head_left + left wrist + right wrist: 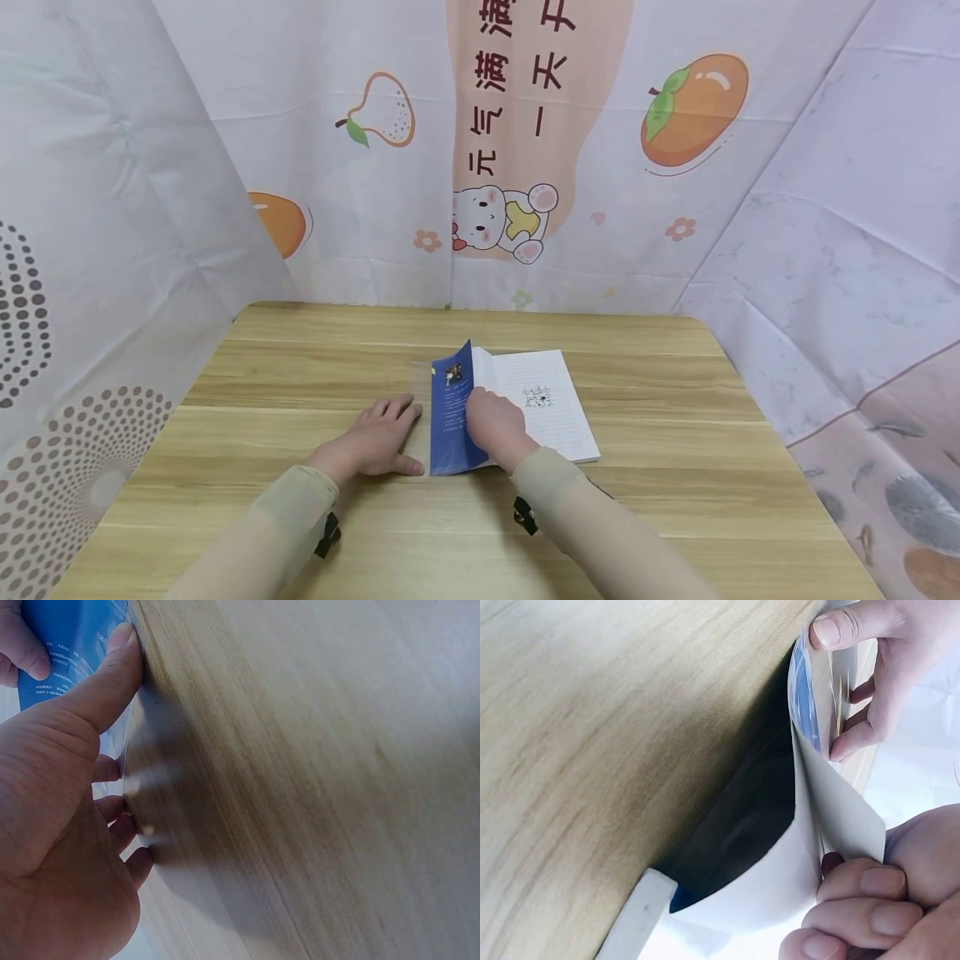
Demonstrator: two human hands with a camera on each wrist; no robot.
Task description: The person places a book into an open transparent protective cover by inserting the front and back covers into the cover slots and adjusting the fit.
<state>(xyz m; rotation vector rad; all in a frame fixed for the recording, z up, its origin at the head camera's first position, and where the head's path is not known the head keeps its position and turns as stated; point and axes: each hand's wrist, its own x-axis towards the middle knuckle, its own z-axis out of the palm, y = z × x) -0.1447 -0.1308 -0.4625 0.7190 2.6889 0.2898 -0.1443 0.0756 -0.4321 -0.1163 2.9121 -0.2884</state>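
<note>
While the left hand lies flat with straight fingers on a clear plastic sleeve on the wood-grain table, the right hand curls around the glossy blue cover, lifting it off the open lined notebook at the table's middle.

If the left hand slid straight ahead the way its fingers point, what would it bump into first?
Probably the blue book cover. The left hand lies flat on the table, fingers aimed forward and right, nearly at the cover's edge already.
</note>
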